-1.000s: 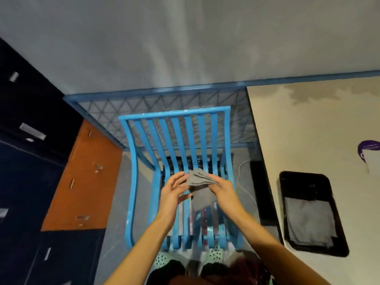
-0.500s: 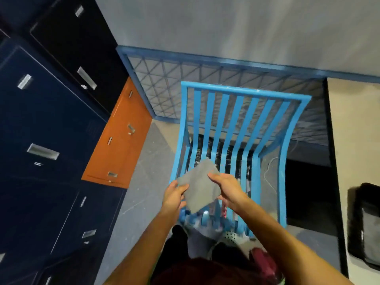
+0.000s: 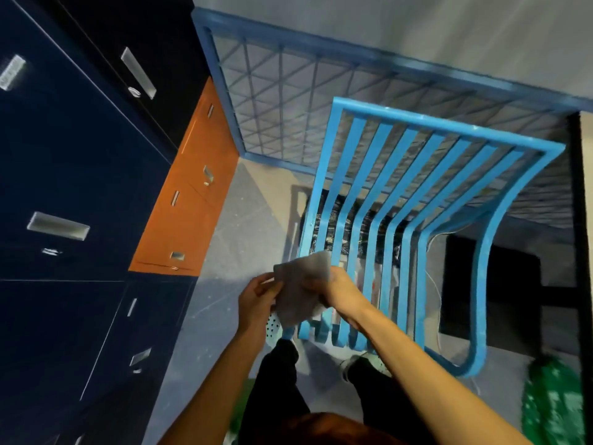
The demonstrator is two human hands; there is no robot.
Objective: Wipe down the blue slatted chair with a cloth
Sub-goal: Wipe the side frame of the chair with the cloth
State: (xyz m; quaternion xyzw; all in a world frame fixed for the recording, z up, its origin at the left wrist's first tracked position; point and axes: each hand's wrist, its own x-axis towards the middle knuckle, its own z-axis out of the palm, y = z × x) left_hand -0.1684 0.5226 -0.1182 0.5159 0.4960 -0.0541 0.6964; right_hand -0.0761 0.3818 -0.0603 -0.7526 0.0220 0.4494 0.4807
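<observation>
Cloth (image 3: 298,277): grey, held at lower centre of frame, over the front left corner of the blue slatted chair (image 3: 449,126); contact with the slats cannot be told. Left hand (image 3: 256,300) pinches its left edge. Right hand (image 3: 340,292) grips its right side, fingers curled. Both forearms reach up from the bottom edge.

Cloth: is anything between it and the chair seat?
Nothing visible. The left hand and right hand grip the cloth right over the chair's near left slats; whether it touches them cannot be told.
</observation>
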